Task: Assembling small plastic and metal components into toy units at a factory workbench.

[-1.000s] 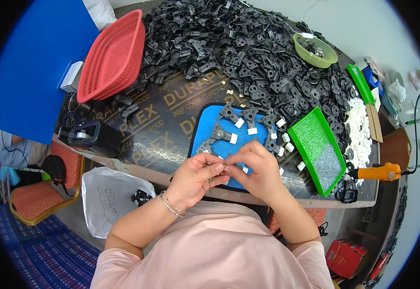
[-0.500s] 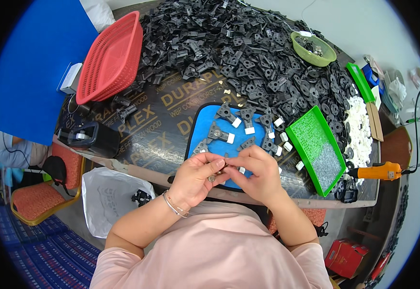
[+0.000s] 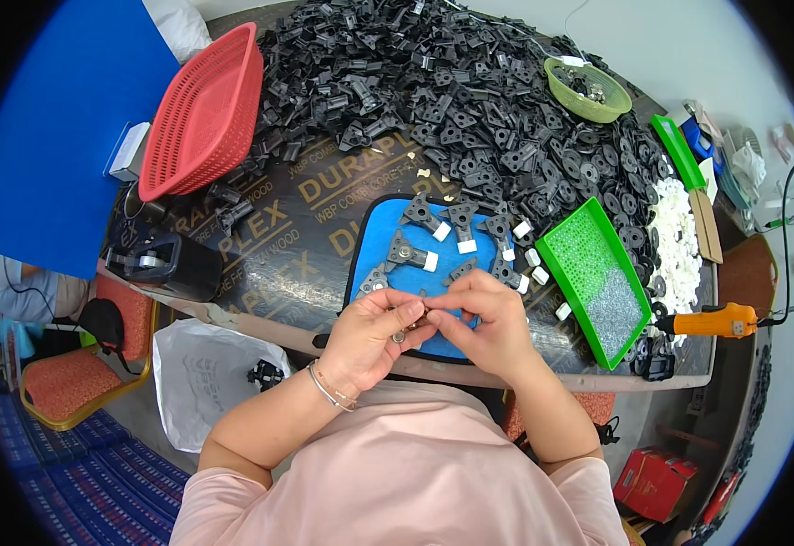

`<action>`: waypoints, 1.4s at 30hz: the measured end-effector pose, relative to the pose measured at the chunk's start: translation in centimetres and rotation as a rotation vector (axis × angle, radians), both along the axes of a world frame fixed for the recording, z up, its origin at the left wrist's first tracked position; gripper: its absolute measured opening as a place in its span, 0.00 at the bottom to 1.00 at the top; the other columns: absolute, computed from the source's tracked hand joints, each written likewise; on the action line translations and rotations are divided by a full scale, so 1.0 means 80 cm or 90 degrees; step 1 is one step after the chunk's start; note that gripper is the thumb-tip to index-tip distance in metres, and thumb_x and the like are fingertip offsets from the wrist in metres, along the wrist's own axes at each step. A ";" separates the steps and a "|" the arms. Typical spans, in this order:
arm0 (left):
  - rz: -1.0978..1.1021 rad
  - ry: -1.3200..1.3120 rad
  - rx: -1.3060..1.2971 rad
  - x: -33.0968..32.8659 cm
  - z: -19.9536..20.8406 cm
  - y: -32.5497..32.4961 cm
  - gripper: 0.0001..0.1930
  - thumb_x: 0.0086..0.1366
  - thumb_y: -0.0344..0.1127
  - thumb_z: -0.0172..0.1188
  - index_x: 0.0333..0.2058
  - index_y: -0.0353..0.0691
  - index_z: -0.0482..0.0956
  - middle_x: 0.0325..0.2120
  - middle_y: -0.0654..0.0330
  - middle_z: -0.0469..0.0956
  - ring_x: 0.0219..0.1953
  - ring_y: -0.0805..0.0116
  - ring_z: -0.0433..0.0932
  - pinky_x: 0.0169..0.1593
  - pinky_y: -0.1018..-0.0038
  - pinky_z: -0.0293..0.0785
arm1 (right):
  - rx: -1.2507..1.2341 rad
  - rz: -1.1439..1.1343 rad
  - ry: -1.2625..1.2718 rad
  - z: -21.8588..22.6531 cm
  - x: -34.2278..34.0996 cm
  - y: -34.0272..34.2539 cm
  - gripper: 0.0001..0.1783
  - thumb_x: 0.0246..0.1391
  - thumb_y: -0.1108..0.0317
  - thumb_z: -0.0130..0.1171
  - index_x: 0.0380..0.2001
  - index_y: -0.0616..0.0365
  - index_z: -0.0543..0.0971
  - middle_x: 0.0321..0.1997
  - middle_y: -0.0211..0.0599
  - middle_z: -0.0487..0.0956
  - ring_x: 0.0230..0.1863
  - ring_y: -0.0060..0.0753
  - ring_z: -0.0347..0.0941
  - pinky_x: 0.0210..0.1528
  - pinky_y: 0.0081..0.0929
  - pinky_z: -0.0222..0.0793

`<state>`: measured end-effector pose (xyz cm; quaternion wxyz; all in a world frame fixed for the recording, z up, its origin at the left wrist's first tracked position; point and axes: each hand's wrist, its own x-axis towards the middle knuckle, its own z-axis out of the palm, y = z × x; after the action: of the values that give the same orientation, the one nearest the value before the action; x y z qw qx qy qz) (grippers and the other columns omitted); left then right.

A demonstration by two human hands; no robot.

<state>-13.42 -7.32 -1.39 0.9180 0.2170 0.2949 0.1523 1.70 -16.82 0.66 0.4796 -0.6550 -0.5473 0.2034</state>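
Observation:
My left hand (image 3: 374, 332) and my right hand (image 3: 488, 323) meet at the fingertips over the near edge of a blue mat (image 3: 369, 246). Both are closed in a pinch. A small round metal piece (image 3: 399, 337) shows below the left thumb, held in the curled fingers. Whatever sits between the touching fingertips is dark, tiny and mostly covered. Beyond the hands, several black three-armed plastic parts (image 3: 408, 254) lie on the mat, some with white blocks (image 3: 441, 231) on one arm.
A big heap of black plastic parts (image 3: 451, 100) covers the far table. On the right are a green tray (image 3: 588, 237) of small metal pieces, white parts (image 3: 674, 246) and an orange electric screwdriver (image 3: 715, 320). A red basket (image 3: 201, 114) and black tape dispenser (image 3: 165, 264) stand left.
The right fingers have shifted slightly against the left fingertips. The table and its things sit slightly farther left in the picture. Both hands stay pinched together.

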 end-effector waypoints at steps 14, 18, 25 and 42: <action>0.001 0.034 0.010 -0.001 0.001 0.001 0.03 0.61 0.27 0.59 0.33 0.36 0.76 0.37 0.50 0.78 0.42 0.58 0.79 0.47 0.69 0.78 | -0.305 -0.113 -0.047 -0.020 0.078 0.014 0.06 0.38 0.71 0.65 0.24 0.60 0.83 0.24 0.32 0.75 0.23 0.24 0.71 0.27 0.21 0.67; 0.002 0.015 0.011 -0.003 0.000 0.002 0.03 0.61 0.27 0.59 0.33 0.37 0.76 0.37 0.51 0.78 0.42 0.58 0.79 0.47 0.69 0.78 | -0.327 -0.142 -0.107 -0.015 0.070 0.018 0.07 0.36 0.70 0.66 0.24 0.59 0.83 0.25 0.35 0.77 0.26 0.27 0.74 0.29 0.23 0.70; 0.008 0.022 0.012 -0.004 0.001 0.003 0.02 0.61 0.27 0.58 0.33 0.37 0.76 0.37 0.51 0.78 0.43 0.58 0.79 0.47 0.70 0.78 | -0.308 -0.159 -0.133 -0.016 0.063 0.020 0.09 0.36 0.69 0.68 0.25 0.57 0.83 0.26 0.36 0.78 0.26 0.30 0.75 0.30 0.25 0.71; 0.021 0.007 -0.011 0.007 -0.006 0.007 0.04 0.63 0.28 0.57 0.35 0.36 0.74 0.37 0.55 0.78 0.39 0.66 0.78 0.46 0.70 0.78 | -0.101 0.080 -0.057 0.018 0.020 0.024 0.12 0.36 0.70 0.70 0.29 0.52 0.83 0.28 0.32 0.75 0.29 0.32 0.74 0.30 0.26 0.70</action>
<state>-12.86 -6.75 -1.83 0.9155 0.2052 0.3046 0.1640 3.30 -14.92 2.09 0.3874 -0.6639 -0.5903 0.2464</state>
